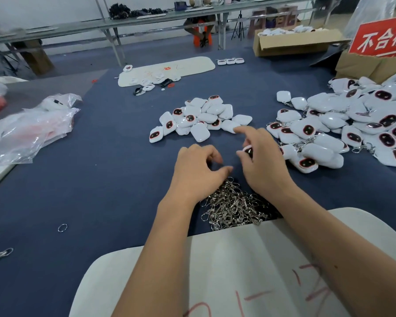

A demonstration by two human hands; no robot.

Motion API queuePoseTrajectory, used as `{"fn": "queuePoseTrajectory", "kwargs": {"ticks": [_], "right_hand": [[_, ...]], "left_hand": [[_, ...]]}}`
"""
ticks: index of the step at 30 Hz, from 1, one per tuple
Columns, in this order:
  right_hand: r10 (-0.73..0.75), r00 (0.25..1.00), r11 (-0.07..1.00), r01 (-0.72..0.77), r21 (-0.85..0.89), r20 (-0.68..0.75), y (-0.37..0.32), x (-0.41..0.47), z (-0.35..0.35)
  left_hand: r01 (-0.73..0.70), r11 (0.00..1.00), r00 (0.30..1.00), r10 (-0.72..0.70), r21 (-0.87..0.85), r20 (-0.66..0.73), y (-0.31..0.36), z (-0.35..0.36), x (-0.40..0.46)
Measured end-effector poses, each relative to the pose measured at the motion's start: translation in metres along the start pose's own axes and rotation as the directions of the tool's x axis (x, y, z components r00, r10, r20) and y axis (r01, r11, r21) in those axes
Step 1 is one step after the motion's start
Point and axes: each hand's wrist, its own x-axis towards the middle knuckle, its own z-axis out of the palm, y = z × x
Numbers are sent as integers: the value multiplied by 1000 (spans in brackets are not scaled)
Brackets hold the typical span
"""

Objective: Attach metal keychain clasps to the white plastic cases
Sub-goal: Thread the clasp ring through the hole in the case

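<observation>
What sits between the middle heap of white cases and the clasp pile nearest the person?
In the head view, both hands: the left hand and the right hand, which holds a white case, over blue cloth.

case in right hand (248,150): mostly hidden behind the right hand (263,161); only a white edge and part of a dark oval show.
clasp pile (234,205): near edge covered by the white mat (249,259), sides by both wrists.
left hand (198,167): fingertips blurred; any clasp pinched cannot be told.
right case pile (352,131): cut off by the right edge.
red sign (382,37): cut off at right.
far worker (200,26): upper body hidden behind bench.
</observation>
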Motion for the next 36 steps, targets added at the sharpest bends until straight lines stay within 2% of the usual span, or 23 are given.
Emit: {"fn": "queuePoseTrajectory", "kwargs": {"ticks": [2,6,10,13,15,22,26,36], "right_hand": [[37,998,999,-37,14,-44,0,0,-2],[83,994,976,-67,207,-69,-1,-2,-5],[88,996,953,-78,294,-19,-3,-2,-5],[10,997,954,-32,297,74,-6,-3,-6],[-23,994,960,-8,281,105,-7,-4,-6],[14,998,937,-37,347,67,-4,-2,-7],[-9,996,929,-24,370,87,-2,-2,-6],[45,989,857,-111,503,142,1,0,-5]], "left_hand": [[-3,998,997,-1,57,72,1,1,1],[-13,998,994,6,67,106,1,0,3],[59,980,998,-64,-191,-18,0,0,1],[73,910,991,-114,-407,-77,6,-1,2],[76,874,987,-133,-480,-87,9,0,2],[42,875,991,-96,-483,-88,8,4,3],[39,853,991,-100,-520,-89,10,4,2],[7,823,999,-29,-568,-30,12,2,1]]}}
